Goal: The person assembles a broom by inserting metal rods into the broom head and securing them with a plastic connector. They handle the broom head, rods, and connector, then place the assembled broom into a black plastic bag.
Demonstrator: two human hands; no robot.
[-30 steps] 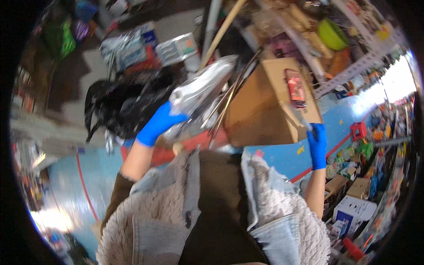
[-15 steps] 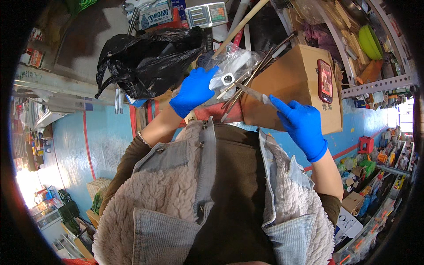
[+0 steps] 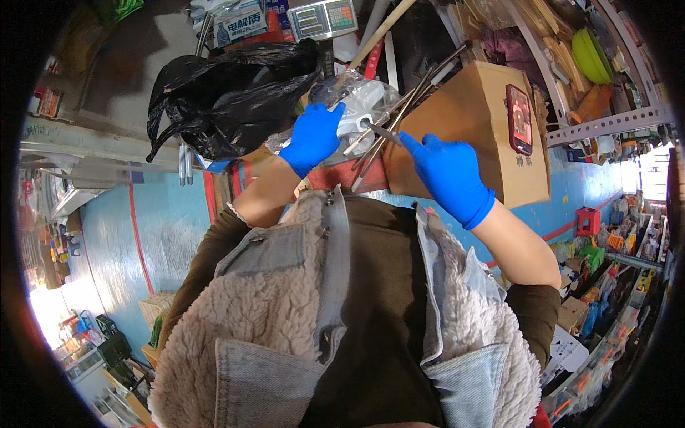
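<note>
My left hand (image 3: 314, 139), in a blue glove, is closed on a white plastic pipe fitting (image 3: 349, 127) with a round opening facing right. Clear plastic film (image 3: 385, 96) lies crumpled around and behind the fitting. My right hand (image 3: 446, 177), also gloved in blue, grips a knife (image 3: 385, 133), its index finger stretched along it. The blade's tip is at the fitting's round opening; whether it touches the rim I cannot tell. The knife's handle is hidden inside the hand.
A black plastic bag (image 3: 228, 107) lies to the left. At the right stands a cardboard box (image 3: 457, 121) with a phone (image 3: 520, 120) on it. Thin rods (image 3: 407, 114) lean beside the box. Behind are a digital scale (image 3: 323, 20) and a wooden stick (image 3: 382, 34).
My right hand has moved left with the knife, bringing its tip to the fitting's opening. My left hand still holds the fitting. The whole view has shifted slightly.
</note>
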